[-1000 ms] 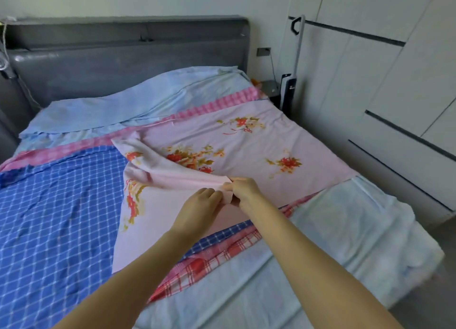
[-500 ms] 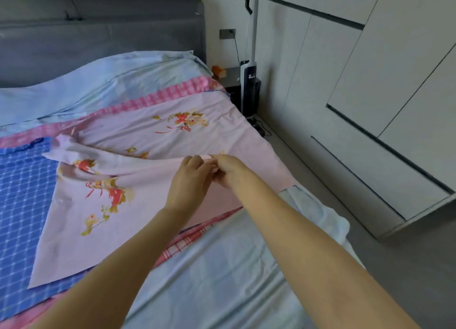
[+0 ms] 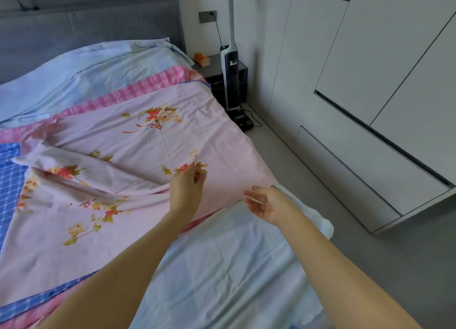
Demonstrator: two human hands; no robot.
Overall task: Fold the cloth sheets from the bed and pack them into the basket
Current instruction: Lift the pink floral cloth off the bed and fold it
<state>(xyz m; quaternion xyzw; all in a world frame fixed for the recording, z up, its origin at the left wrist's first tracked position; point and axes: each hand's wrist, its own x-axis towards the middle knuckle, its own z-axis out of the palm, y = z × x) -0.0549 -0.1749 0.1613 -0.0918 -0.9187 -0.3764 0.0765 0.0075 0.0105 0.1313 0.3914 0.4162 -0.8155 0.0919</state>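
Pink floral sheet [image 3: 158, 141] lies spread across the bed [image 3: 222, 267], topmost of the layers, so it gets folded first. My left hand [image 3: 187, 190] pinches its drawn-over corner while my right hand [image 3: 269, 202] hovers, fingers loose and empty, near the bed's right edge, ready, I judge, for the next corner.

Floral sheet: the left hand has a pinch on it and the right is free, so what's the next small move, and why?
Probably reach the right hand to the floral sheet's near right corner. The left hand pinches a folded-over part mid-sheet, while the right hovers open beside that corner, holding nothing. A second grip there would let both hands pull the fold straight.
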